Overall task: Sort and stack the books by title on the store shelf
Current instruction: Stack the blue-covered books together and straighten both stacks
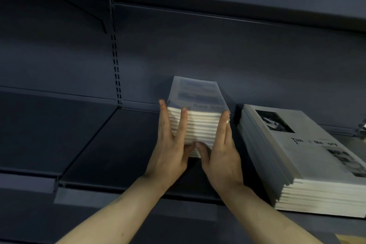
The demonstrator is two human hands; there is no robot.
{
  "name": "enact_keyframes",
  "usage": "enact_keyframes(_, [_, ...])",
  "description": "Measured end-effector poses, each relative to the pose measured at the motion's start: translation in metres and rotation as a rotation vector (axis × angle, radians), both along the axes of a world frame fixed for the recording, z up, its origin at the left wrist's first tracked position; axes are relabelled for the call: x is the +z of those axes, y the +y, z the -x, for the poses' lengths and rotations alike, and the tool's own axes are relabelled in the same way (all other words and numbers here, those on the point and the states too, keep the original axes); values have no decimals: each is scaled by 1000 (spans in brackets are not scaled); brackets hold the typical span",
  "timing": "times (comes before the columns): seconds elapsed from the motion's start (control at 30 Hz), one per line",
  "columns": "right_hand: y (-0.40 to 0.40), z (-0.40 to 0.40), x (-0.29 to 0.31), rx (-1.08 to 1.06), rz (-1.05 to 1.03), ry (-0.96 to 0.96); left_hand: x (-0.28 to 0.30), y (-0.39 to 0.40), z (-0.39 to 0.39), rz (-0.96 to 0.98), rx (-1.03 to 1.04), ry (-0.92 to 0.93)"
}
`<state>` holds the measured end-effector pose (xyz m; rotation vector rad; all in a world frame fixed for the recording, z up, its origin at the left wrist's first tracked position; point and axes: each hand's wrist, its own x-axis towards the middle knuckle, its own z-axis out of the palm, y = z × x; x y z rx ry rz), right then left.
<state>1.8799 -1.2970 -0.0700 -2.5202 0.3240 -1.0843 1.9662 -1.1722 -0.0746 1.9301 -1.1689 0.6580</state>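
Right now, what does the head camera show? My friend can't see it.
Two hands, left hand and right hand, press flat against a stack of books on a dark store shelf. A second stack lies to its right.

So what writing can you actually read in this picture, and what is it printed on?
"Tim… Me…ory": title on the top cover of the right stack of books; glare hides the middle letters.
Title on the top cover of the stack between the left hand and right hand: too blurred to read.
Nothing else carries text.

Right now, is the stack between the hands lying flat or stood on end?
Flat: the stack rests on the shelf, cover up, page edges layered horizontally.
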Motion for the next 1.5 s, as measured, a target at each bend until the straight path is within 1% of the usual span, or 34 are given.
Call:
enact_keyframes(0.1, [-2, -1, 2, -3, -23, -66, 2, 1, 1, 81, -2, 8])
enact_keyframes(0.2, [0, 2, 4, 33, -201, -105, 3, 0, 1, 85, 32, 91])
enact_keyframes(0.23, [0, 2, 3, 34, -210, -95, 2, -1, 1, 68, 36, 106])
enact_keyframes(0.4, [1, 1, 0, 24, -112, -88, -2, -2, -2, 48, 47, 74])
enact_keyframes(0.53, [1, -3, -2, -64, 1, -99, 0, -2, -2, 39, 12, 33])
enact_keyframes(0.67, [1, -3, -1, -48, -59, -109, 0, -5, -3, 77, 3, 52])
enact_keyframes(0.8, [1, -1, 0, -9, -162, -114, 0, -5, -2, 109, 14, 22])
enact_keyframes(0.9, [2, 2, 1, 25, -216, -59, 2, -3, -3, 87, 13, 23])
enact_keyframes(0.97, [4, 2, 0, 14, -206, -36, 2, -2, -4, 87, 15, 26])
enact_keyframes(1.1, [1, 0, 0, 0, -108, -88, 3, -1, -5, 106, -10, 44])
enact_keyframes(1.27, [-3, -1, -1, 37, -124, -114, 1, -2, -5, 118, -16, 140])
enact_keyframes(1.43, [-8, -4, -1, 91, -239, -118, 0, -4, -6, 90, -7, 122])
enact_keyframes(1.5, [-7, -5, -3, 72, -211, -101, -2, -5, -7, 71, 10, 108])
